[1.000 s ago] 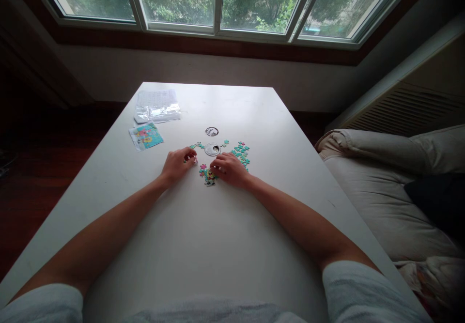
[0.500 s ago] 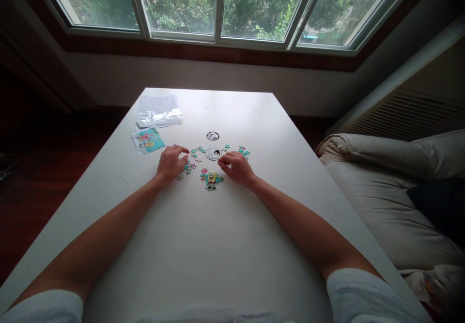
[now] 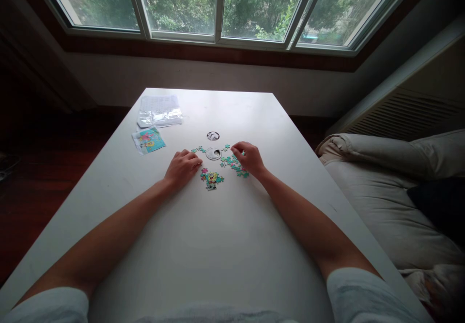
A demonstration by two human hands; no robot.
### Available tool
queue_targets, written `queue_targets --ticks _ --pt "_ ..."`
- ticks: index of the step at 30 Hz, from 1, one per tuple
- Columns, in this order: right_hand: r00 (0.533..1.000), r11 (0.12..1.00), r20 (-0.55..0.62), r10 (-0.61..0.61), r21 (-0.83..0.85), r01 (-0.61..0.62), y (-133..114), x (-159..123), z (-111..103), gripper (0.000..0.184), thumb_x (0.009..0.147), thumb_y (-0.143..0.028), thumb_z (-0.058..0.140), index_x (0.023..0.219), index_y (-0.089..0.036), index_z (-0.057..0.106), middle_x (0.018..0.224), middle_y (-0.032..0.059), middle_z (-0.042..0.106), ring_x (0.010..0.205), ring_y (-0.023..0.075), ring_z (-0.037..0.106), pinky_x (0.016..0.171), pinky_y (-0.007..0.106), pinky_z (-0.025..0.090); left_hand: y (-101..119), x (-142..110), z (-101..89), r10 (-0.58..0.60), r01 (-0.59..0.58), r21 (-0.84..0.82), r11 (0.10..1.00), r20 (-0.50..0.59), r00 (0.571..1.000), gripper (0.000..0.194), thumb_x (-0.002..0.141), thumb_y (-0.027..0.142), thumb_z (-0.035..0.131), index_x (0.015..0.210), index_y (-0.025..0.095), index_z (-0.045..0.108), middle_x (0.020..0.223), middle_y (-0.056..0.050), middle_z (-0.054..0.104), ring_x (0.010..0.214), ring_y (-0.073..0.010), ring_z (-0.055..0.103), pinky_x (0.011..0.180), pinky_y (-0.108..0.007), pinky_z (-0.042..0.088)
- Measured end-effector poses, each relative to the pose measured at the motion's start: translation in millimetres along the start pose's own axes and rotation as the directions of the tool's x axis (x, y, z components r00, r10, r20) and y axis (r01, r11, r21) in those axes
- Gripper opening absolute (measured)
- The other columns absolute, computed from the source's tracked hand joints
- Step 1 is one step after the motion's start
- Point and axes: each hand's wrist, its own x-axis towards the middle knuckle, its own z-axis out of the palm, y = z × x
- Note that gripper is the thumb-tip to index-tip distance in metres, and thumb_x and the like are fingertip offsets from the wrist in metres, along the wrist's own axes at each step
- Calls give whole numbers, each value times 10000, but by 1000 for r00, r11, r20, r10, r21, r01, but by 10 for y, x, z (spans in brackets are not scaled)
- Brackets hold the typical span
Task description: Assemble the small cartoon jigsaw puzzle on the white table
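On the white table (image 3: pixel 207 245), the puzzle figure (image 3: pixel 211 180) lies lengthwise, head toward the window (image 3: pixel 192 8), hands (image 3: pixel 184 166) (image 3: pixel 249 158) curled narrow, any hold unclear.

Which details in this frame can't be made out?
All in the head view:
- Whether the left hand holds a piece: its own fingers hide this.
- Whether the right hand pinches one: too small.
- Single outlines in the loose puzzle pieces: small and blurred.
- Print in the plastic sleeve: tiny, under glare.
- The dark cushion's far end: cut off by the right edge.
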Motion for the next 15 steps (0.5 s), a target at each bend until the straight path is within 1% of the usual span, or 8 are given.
queue_targets --ticks 4,6,8,10,12,13,15 --pt "982 987 -100 161 0 -162 376 98 -166 214 911 -355 572 866 -214 727 836 30 717 741 181 608 744 325 471 6 -1 -14 42 -43 49 998 10 999 264 1010 265 488 1025 262 752 1048 -66 731 993 -252 582 890 -439 417" --pt "973 979 -112 201 -9 -203 544 116 -205 227 898 -374 579 895 -210 736 877 44 727 774 195 629 766 343 494 18 0 -13 41 -42 58 997 6 999 259 1007 248 489 1037 258 746 1032 -68 732 987 -252 588 891 -442 413" --pt "975 979 -91 200 -22 -203 644 115 -195 270 906 -396 564 988 -214 746 979 65 737 860 217 654 837 379 519 25 3 -3 25 -25 40 999 1 1000 244 995 233 506 1060 255 740 1018 -63 734 984 -252 591 890 -441 421" --pt "991 989 -29 133 -55 -134 661 98 -137 339 935 -431 542 1125 -231 739 1174 88 716 1084 256 641 968 425 507 22 7 14 -2 2 1 1000 -9 1000 235 987 234 518 1079 254 733 1014 -56 731 981 -249 590 892 -432 438" --pt "994 993 94 57 -106 -47 609 72 -51 419 965 -478 518 1284 -263 684 1381 85 633 1287 278 556 1104 468 437 10 12 30 -38 37 -33 999 -31 999 229 980 252 529 1094 253 728 1040 -56 720 1002 -250 583 916 -426 456" --pt "984 991 175 21 -137 3 567 57 -7 458 977 -497 509 1360 -281 637 1471 76 570 1361 285 504 1151 485 396 2 15 37 -61 59 -41 997 -44 997 233 976 266 535 1111 252 723 1078 -61 710 1033 -255 577 940 -430 460" --pt "955 979 294 -31 -182 88 476 27 68 506 1001 -521 474 1444 -296 568 1561 71 478 1443 304 425 1198 518 332 -16 21 52 -106 103 -44 994 -65 992 269 967 306 549 1179 247 704 1202 -79 675 1143 -275 551 1005 -449 454"
